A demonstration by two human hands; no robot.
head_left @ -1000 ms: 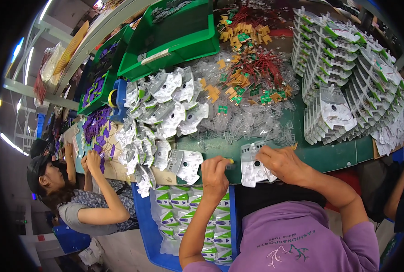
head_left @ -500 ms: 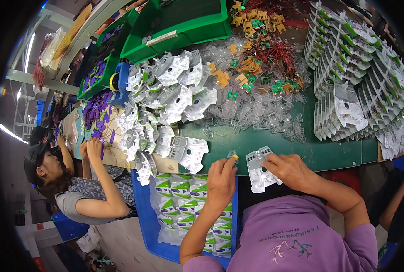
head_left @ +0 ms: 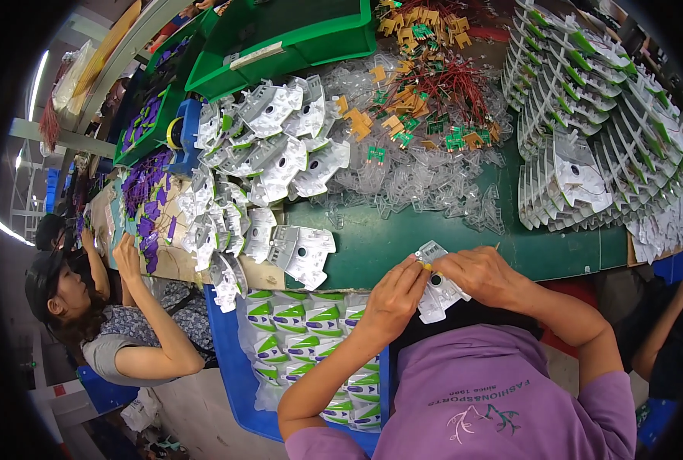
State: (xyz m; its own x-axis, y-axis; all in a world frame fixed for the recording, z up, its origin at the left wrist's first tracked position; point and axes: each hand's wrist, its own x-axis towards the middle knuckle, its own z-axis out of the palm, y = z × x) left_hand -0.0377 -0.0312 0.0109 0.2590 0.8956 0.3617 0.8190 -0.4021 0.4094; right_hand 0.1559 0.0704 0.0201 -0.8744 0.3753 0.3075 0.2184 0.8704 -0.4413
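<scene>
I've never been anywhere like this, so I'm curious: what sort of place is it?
Probably a factory assembly workshop: curved grey-and-white plastic shells stand stacked at the right, small clear plastic pieces lie heaped on the green tabletop, and a co-worker in a dark cap works at the left.

The housing [head_left: 436, 301] is white and grey, the wearer's shirt [head_left: 464, 368] purple.
</scene>
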